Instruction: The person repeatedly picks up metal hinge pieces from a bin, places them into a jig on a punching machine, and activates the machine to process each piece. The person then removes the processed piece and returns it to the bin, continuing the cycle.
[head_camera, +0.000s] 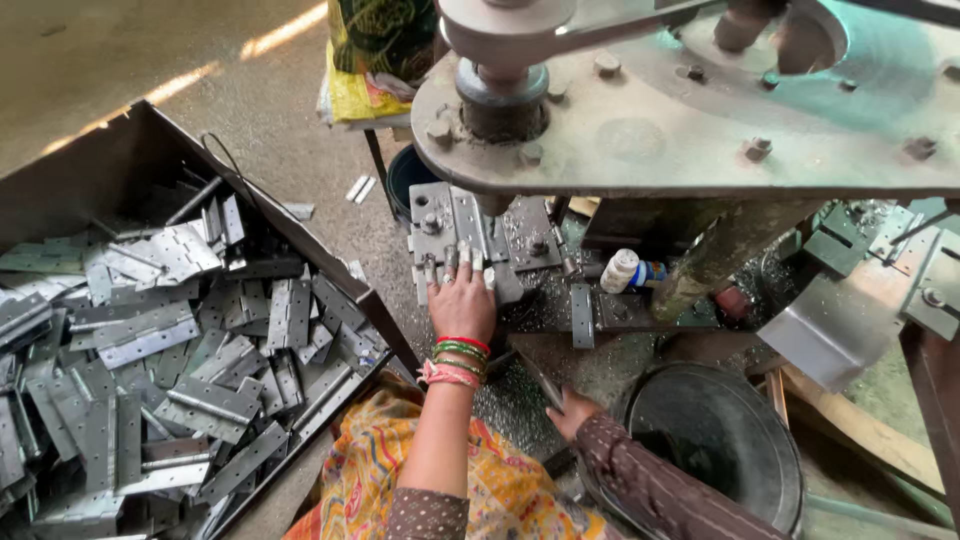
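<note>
The left hand (462, 300) lies flat, fingers spread, on a hinge plate (452, 262) seated on the press bed (520, 240), directly beneath the ram (497, 205). The right hand (572, 410) is closed around a dark lever (535, 378) near the black tub (715, 440). Risk: if the ram descends, the fingers get crushed; loose hinges (150, 340) in the crate have sharp edges.

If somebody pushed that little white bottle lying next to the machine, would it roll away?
Probably a little. The small white bottle looks round and lies on its side on the press bed, so a nudge could start it rolling. It likely would not go far: metal parts crowd around it. It looks like plastic, so it is probably light. The left hand rests apart from it.
</note>
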